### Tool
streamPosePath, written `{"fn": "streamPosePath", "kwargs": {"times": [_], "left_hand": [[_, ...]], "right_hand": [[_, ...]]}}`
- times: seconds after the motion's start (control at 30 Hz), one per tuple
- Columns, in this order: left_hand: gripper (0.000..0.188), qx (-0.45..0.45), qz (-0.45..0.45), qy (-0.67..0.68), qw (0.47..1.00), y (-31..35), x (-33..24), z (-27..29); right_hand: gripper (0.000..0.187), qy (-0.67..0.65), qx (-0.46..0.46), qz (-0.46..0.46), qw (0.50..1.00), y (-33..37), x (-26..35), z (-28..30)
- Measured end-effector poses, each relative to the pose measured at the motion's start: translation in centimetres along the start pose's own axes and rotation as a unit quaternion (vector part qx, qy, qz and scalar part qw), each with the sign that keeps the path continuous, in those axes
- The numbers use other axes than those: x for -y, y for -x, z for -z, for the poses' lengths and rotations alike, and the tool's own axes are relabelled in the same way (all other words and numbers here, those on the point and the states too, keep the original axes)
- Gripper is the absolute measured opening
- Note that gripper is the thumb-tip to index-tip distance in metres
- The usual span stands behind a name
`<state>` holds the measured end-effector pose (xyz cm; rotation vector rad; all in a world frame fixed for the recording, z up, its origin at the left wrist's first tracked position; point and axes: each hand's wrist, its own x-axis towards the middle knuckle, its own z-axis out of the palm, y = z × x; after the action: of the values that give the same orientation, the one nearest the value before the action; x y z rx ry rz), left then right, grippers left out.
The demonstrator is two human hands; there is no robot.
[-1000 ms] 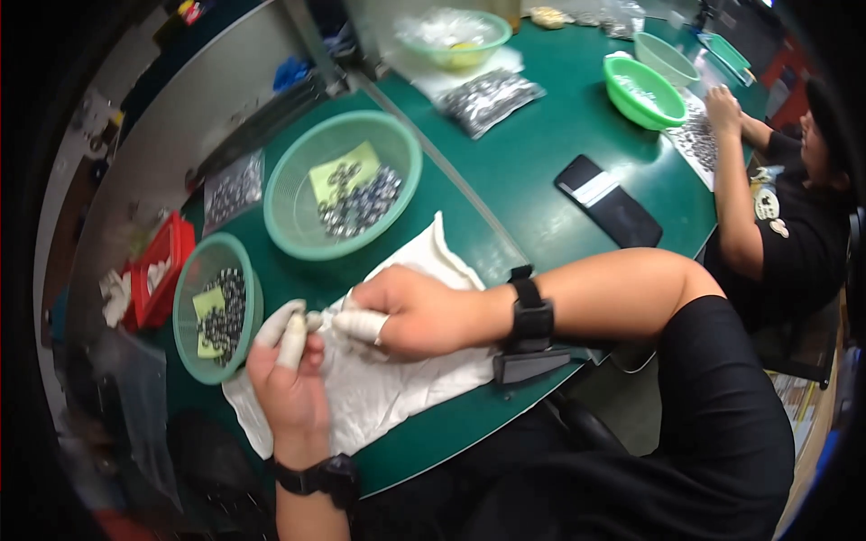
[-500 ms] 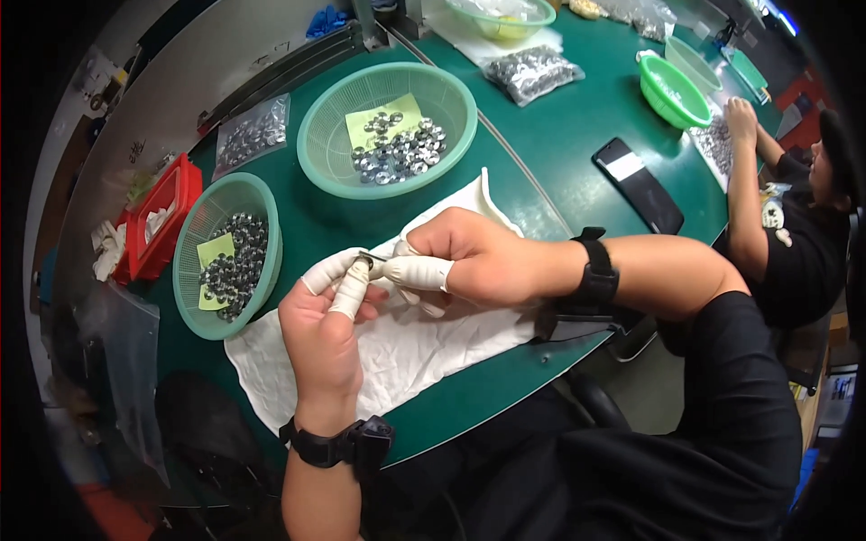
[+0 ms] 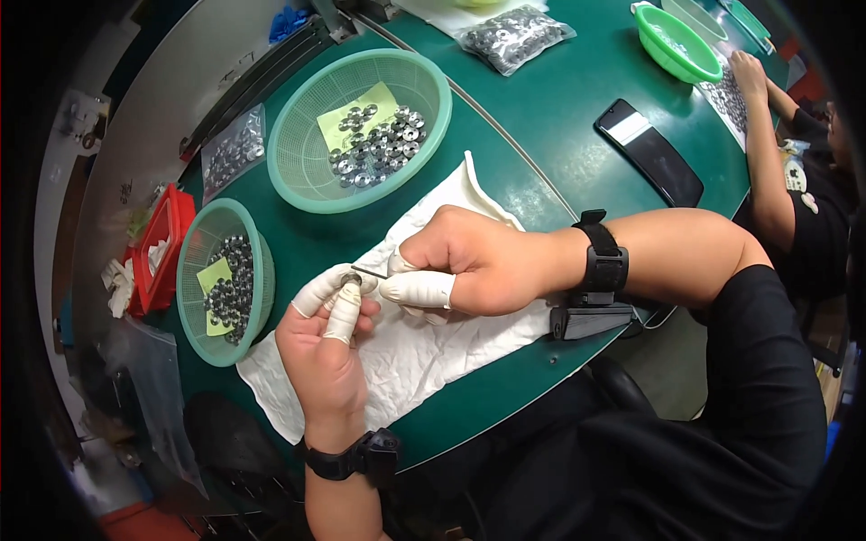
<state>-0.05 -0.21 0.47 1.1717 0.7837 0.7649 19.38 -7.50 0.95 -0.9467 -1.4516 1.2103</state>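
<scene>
Now you're prob. working the small metal part [image 3: 350, 279] w/ the thin rod [image 3: 369, 272]: L grip [image 3: 323, 347] pinches the part above the near white cloth [image 3: 424, 361], R grip [image 3: 483, 261] pinches the rod, & next move likely needs both steady.

The fisheye head view looks down and forward from head height, close over the left hand [image 3: 327, 338] and right hand [image 3: 483, 263] near its middle; the table [image 3: 550, 104] spreads away toward the top, a co-worker [image 3: 771, 185] farther off at right.
</scene>
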Motion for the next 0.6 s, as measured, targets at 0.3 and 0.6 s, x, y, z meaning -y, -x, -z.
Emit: {"fn": "streamPosePath", "kwargs": {"times": [0.3, 0.6], "left_hand": [[0.020, 0.003, -0.004, -0.037, 0.999, 0.1, 0.1, -0.3], [0.026, -0.026, -0.128, -0.167, 0.977, 0.7, 0.3, -1.0]], "right_hand": [[0.027, 0.047, 0.024, -0.017, 0.998, 0.2, -0.4, -0.1], [0.032, 0.048, 0.012, -0.042, 0.998, 0.2, -0.6, -0.4]]}}
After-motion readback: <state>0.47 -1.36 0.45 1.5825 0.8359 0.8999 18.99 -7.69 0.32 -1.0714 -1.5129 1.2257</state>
